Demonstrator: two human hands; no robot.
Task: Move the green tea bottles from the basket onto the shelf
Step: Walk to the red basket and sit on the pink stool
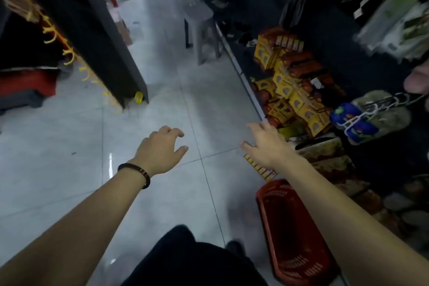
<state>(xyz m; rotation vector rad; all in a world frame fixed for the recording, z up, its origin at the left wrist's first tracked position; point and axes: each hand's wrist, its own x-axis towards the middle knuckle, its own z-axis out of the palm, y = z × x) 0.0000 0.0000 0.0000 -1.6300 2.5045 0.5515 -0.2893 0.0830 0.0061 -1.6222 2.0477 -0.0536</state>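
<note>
The left hand (160, 148) and right hand (267, 146) are sticking out loose, holding nothing. The red basket (292, 239) at 5 o'clock is looking empty, so the job is probably ending.

1. A shop aisle: a glossy tiled floor (162, 123) runs between a dark rack (97, 30) and a shelf (246, 81).
2. The shelf carries stacked yellow boxes (297, 102), with slippers (355, 121) on hangers beside them.
3. A red shopping basket (290, 223) sits on the floor beside it.
</note>
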